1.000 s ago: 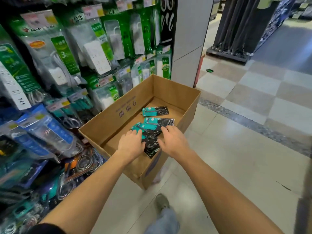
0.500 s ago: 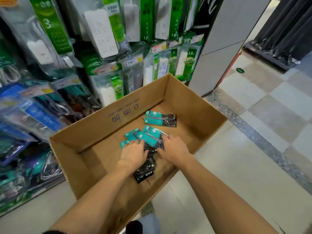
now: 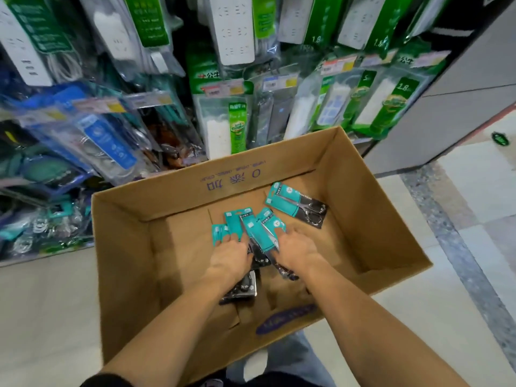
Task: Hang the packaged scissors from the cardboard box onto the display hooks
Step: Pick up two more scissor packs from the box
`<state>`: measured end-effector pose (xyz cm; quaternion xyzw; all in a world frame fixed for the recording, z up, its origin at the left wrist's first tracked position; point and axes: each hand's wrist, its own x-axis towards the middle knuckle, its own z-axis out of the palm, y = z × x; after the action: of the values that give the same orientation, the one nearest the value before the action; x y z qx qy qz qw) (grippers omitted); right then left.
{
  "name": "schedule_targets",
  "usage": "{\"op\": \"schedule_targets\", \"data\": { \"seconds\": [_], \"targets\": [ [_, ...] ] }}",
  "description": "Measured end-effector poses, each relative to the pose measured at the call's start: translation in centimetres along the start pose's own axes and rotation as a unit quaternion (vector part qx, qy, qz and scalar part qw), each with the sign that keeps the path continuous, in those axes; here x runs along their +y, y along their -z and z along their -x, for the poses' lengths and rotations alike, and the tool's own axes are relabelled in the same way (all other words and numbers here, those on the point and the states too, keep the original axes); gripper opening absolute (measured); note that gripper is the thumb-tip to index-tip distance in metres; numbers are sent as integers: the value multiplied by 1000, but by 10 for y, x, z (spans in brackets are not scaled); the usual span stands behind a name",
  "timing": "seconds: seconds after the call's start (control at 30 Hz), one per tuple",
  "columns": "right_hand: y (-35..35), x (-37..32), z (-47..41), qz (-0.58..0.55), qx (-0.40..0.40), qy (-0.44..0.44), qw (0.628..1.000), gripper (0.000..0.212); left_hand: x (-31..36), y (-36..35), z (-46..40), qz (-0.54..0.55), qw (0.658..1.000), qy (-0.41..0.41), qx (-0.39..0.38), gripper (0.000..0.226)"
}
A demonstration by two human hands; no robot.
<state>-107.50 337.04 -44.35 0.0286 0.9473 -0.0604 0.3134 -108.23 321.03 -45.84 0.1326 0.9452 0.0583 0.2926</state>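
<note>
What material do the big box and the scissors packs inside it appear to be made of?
The box looks like plain brown cardboard, matte, with folded flaps and printed blue characters. The separate scissors pack seems to be a printed teal and black card, probably under clear plastic, as it shines slightly; the scissors on it look like metal.

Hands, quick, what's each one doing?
Left hand: gripping scissors packs in the cardboard box.
Right hand: gripping the same fanned packs.

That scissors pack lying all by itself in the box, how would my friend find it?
Find the open cardboard box on the floor. Both hands gather a fanned pile; the lone scissors pack lies beyond it, nearer the far right corner. Nobody touches it.
</note>
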Motion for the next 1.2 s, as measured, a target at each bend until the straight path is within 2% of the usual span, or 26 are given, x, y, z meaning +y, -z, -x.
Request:
{"op": "schedule_targets", "data": {
  "seconds": [0.13,0.27,0.5,0.63,0.87,0.97,1.1,1.2],
  "targets": [
    [-1,17,-15,32,-46,46,997,63,8,-3,-3,34,997,67,-9,53],
    [-4,39,-28,-16,-74,74,994,74,9,-20,-7,97,988,121,-7,55],
    [14,70,-54,-71,-95,132,984,75,12,-17,-17,283,937,203,-12,77],
    [18,82,-68,-143,-128,120,974,72,2,-14,-13,333,918,215,-20,95],
    [15,94,-87,-258,-148,124,947,80,1,-12,9,393,894,217,-14,88],
    [18,98,-84,-286,-153,141,935,74,0,-16,18,418,884,209,17,90],
    [23,98,-75,-315,-124,168,926,62,-2,-9,33,488,845,208,66,89],
    [27,97,-68,-348,-115,178,913,59,-9,-5,48,519,829,194,77,87]
  ]
}}
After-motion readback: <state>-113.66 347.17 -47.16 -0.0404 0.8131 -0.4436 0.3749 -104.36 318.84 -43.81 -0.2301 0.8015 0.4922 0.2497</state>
